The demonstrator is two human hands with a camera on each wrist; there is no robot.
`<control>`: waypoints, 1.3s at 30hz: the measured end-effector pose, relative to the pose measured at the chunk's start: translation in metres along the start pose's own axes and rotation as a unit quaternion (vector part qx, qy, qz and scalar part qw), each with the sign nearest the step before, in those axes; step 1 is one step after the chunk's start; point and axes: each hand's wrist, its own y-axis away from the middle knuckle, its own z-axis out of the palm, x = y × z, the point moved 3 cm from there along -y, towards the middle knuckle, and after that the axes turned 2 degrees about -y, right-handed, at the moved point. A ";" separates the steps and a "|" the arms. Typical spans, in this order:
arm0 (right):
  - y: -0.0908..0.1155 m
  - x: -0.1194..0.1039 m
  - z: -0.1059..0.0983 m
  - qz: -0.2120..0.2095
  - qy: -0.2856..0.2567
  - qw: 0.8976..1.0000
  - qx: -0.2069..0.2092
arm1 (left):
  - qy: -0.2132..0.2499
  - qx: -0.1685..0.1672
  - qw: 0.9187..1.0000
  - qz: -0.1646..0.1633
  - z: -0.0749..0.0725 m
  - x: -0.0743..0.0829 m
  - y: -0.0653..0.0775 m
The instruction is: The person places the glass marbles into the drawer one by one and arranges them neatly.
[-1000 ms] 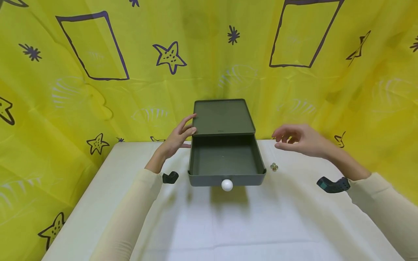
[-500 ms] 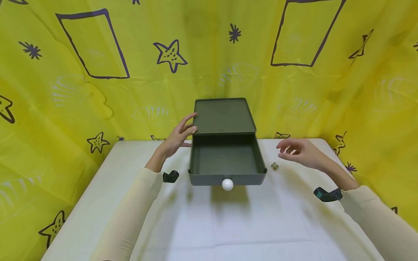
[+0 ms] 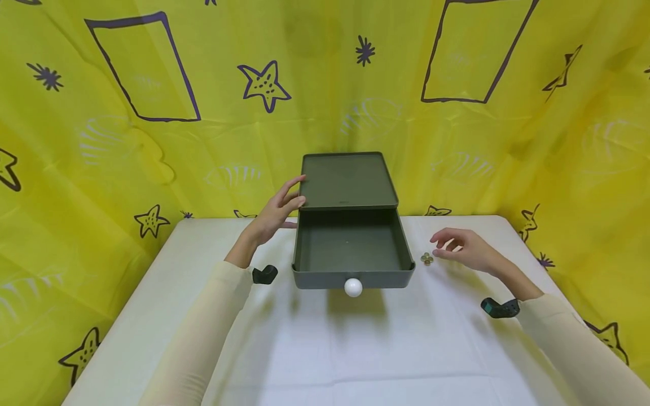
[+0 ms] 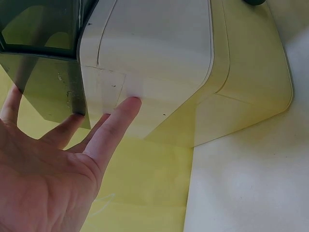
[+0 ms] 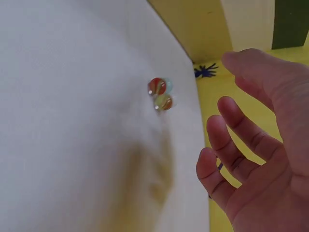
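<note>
A dark grey-green drawer unit stands on the table with its drawer pulled out toward me. The drawer's inside is bare and a round white knob sits on its front. My left hand touches the unit's left side with spread fingers; the left wrist view has its fingertips against the side wall. To the right of the drawer lies a small cluster of glass marbles, red and yellow-swirled in the right wrist view. Beside and slightly above them hovers my right hand, fingers loosely bent and holding nothing.
A white cloth covers the table. Yellow curtain with drawn stars and fish hangs behind and along both sides. Each forearm carries a dark wrist device, such as the right one.
My right hand has come down and slightly right, then closer to the marbles. My left hand, the drawer unit and the marbles have stayed in place.
</note>
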 end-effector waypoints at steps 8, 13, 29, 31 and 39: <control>0.002 0.019 0.013 0.023 0.008 0.999 -0.021 | -0.001 -0.001 1.000 0.000 0.000 0.000 0.000; 0.002 0.025 0.017 0.036 0.022 0.999 -0.022 | -0.003 -0.002 1.000 -0.001 0.000 0.000 0.000; 0.002 0.028 0.023 0.072 0.041 0.997 -0.006 | -0.003 -0.001 1.000 0.000 0.000 0.001 0.000; 0.002 0.029 0.024 0.074 0.042 0.996 -0.001 | -0.002 0.000 1.000 -0.001 0.000 0.002 0.000; 0.001 0.033 0.027 0.085 0.051 0.995 -0.001 | -0.004 -0.003 1.000 0.001 0.000 0.001 0.000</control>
